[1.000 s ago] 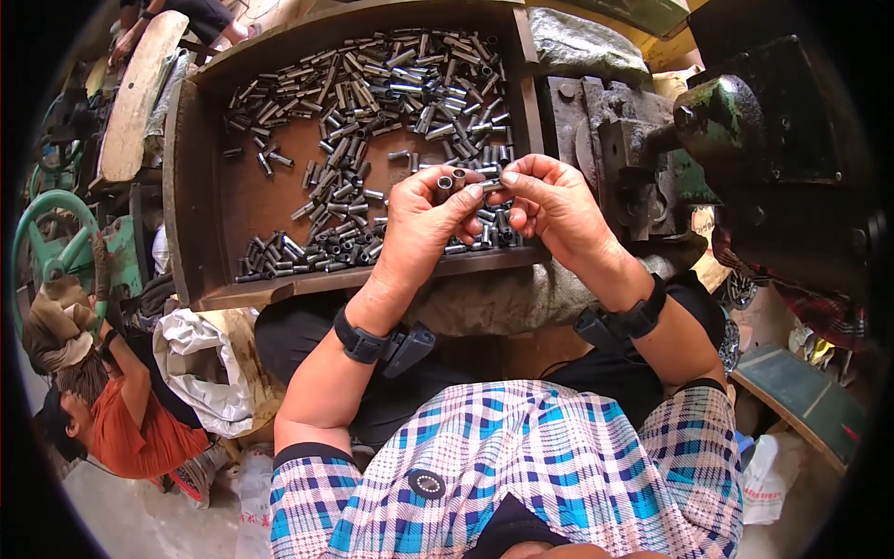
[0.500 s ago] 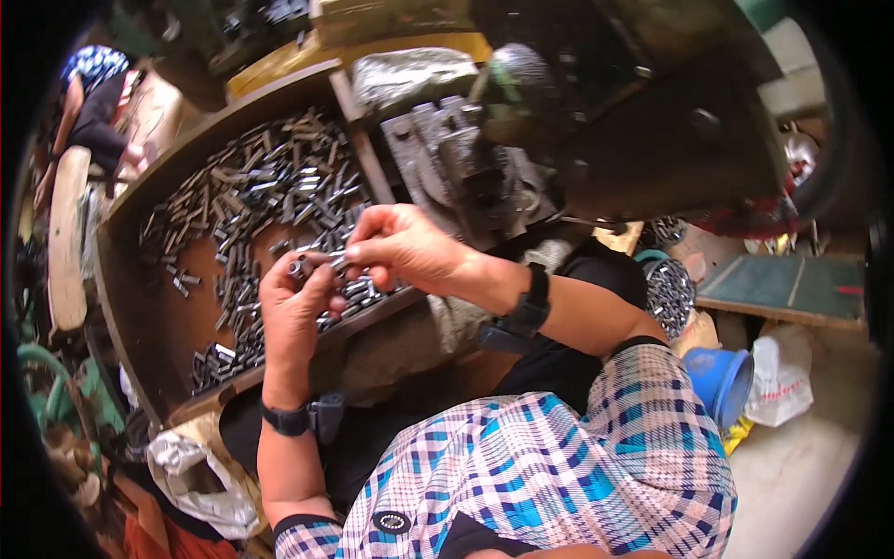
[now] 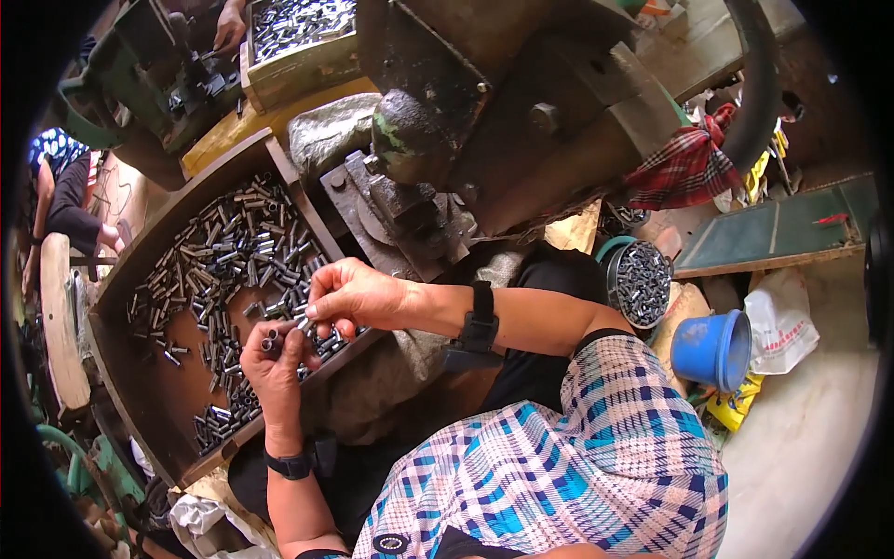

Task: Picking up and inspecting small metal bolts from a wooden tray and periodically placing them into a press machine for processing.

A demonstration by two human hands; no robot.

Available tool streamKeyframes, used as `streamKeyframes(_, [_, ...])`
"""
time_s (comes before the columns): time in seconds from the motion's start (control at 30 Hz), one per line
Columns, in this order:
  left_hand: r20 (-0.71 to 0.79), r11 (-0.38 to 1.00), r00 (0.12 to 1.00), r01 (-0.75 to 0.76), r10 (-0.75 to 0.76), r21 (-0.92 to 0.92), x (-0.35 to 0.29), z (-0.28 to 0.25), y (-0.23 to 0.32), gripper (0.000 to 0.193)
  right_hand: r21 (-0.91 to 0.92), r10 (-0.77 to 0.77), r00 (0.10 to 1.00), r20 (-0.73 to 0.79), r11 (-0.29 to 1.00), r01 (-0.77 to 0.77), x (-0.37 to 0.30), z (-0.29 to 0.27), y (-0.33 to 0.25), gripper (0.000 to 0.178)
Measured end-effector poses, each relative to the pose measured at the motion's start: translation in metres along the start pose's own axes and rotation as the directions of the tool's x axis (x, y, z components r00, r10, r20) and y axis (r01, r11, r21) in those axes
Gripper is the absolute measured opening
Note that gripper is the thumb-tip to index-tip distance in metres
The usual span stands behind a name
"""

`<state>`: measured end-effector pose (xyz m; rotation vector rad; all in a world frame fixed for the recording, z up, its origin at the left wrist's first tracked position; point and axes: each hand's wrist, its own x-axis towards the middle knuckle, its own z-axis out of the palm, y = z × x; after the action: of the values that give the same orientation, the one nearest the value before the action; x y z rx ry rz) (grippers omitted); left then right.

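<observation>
My left hand (image 3: 276, 368) is closed around a few short metal tubes (image 3: 272, 342), with an open round end showing by the fingers. Right beside it, my right hand (image 3: 361, 296) pinches a shiny metal tube (image 3: 306, 324) between thumb and fingertips. Both hands meet above the near edge of a wooden tray (image 3: 126, 396). Many loose metal tubes (image 3: 219, 321) lie heaped in that tray. Fingers partly cover the held pieces, so I cannot tell exactly how many there are.
A dark, greasy machine (image 3: 410, 210) stands just beyond the tray. To the right are a round container of metal pieces (image 3: 641, 279), a blue bucket (image 3: 700, 349) and a dark green board (image 3: 773, 233). Another person's hand (image 3: 229, 28) is near a far box of tubes (image 3: 303, 73).
The whole view has swung, bringing the far box and another person's hand into sight. My hands stay together over the tray edge, still holding metal tubes.
</observation>
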<state>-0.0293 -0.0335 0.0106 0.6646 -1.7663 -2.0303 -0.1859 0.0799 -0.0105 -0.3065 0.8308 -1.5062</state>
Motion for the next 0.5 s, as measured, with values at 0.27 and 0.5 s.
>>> streamKeyframes(0.27, [0.155,0.968,0.979,0.159,-0.129,-0.196,0.002,-0.008,-0.002,0.017,-0.199,-0.024,0.996,0.087,0.979,0.041,-0.008,0.011,-0.011,0.011])
streamKeyframes(0.5, [0.091,0.874,0.951,0.309,-0.297,-0.376,0.013,-0.003,-0.003,0.011,-0.317,-0.226,0.973,-0.045,0.927,0.201,-0.002,0.014,-0.001,0.013])
